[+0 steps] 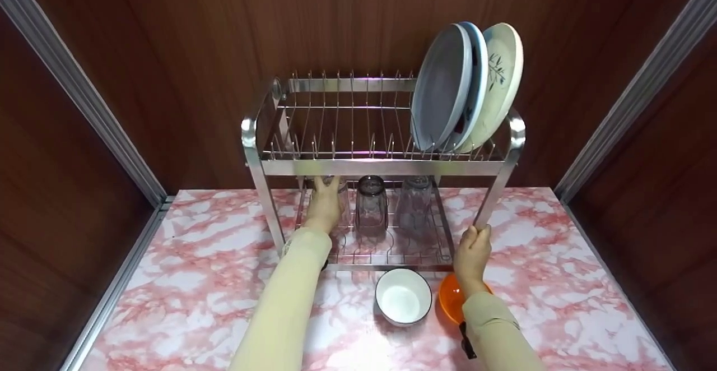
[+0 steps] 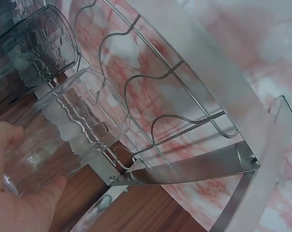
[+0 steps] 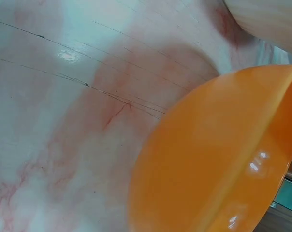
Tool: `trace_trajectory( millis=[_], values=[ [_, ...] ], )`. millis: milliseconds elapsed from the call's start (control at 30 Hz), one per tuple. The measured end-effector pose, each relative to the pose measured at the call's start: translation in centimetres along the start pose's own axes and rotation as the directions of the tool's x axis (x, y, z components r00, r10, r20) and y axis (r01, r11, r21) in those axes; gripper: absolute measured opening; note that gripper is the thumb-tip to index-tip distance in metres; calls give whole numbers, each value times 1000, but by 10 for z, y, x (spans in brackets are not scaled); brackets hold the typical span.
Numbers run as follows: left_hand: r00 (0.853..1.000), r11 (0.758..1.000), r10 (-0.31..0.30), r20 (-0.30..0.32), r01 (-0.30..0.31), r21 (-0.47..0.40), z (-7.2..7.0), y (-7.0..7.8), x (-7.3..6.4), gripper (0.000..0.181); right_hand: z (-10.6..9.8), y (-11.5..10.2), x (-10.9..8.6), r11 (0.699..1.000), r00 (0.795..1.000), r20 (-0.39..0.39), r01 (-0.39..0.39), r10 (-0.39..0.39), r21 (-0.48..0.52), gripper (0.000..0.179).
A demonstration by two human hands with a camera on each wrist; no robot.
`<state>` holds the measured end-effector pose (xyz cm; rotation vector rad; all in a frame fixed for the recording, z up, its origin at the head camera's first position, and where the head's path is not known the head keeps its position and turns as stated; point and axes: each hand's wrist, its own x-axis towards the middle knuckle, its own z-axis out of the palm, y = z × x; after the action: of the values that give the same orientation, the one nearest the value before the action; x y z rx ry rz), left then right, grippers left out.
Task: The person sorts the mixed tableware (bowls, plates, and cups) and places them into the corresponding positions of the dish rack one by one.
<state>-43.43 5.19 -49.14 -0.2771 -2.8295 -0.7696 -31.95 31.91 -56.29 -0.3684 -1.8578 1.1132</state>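
A two-tier metal dish rack (image 1: 381,167) stands on the table. My left hand (image 1: 325,208) reaches into its lower tier and grips a clear drinking glass (image 2: 73,130) near its upper end, thumb on one side and fingers on the other. The glass's far rim is down by the wire bottom in the left wrist view. Beside it on the lower tier are a dark-tinted glass (image 1: 371,208) and another glass (image 1: 413,205). My right hand (image 1: 472,253) holds the rack's front right leg (image 1: 493,197), above an orange bowl (image 3: 199,164) that the wrist partly hides.
Several plates (image 1: 442,91) lean upright at the right of the upper tier. A white bowl (image 1: 403,298) with a dark rim sits before the rack, left of the orange bowl. Brown panels (image 1: 196,51) enclose the marble-patterned table (image 1: 185,281) at the back and sides.
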Motion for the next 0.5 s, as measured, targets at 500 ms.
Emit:
trace_trajectory(
  millis=[500],
  values=[
    [999, 999, 28, -23, -27, 39, -2, 5, 1, 71, -1, 0, -1, 1000, 1000, 5, -7, 7, -2, 47]
  ],
)
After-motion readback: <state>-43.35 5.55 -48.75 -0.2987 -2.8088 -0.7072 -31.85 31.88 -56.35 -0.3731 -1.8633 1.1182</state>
